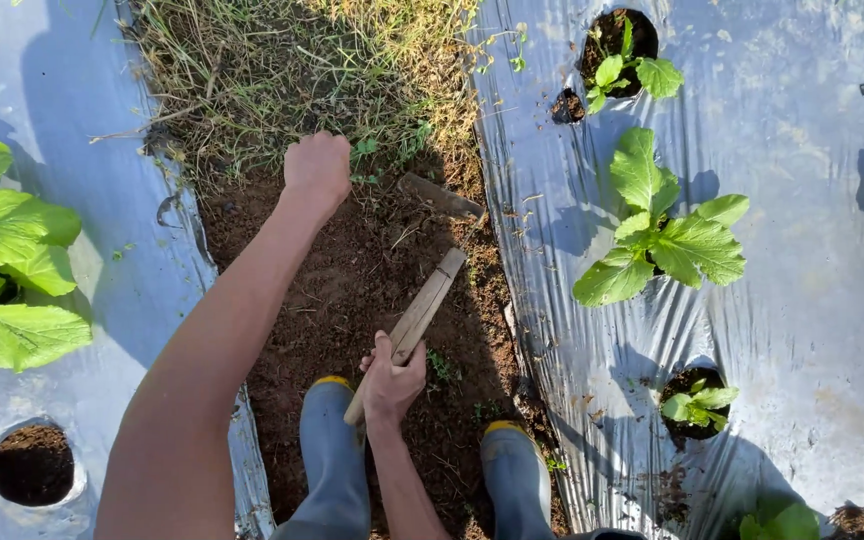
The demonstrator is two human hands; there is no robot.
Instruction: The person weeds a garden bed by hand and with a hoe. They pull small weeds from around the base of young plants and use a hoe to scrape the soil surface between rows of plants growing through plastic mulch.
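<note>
Right hand (392, 380) grips wooden hoe handle (415, 322) low over bare soil (342, 290), blade (440, 196) by the grass (282, 80). Left hand (318, 170) fisted, probably around weeds; can't confirm. Boots (334, 455) straddle the furrow.

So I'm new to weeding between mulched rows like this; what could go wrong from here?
The hoe blade sits close to the edge of the silver plastic mulch on the right, so a stray stroke might tear it. The right hand works the wooden handle just above the boots, so a pull toward the feet could strike them. The left hand, clenched at the grass, lies near the blade's reach.
</note>
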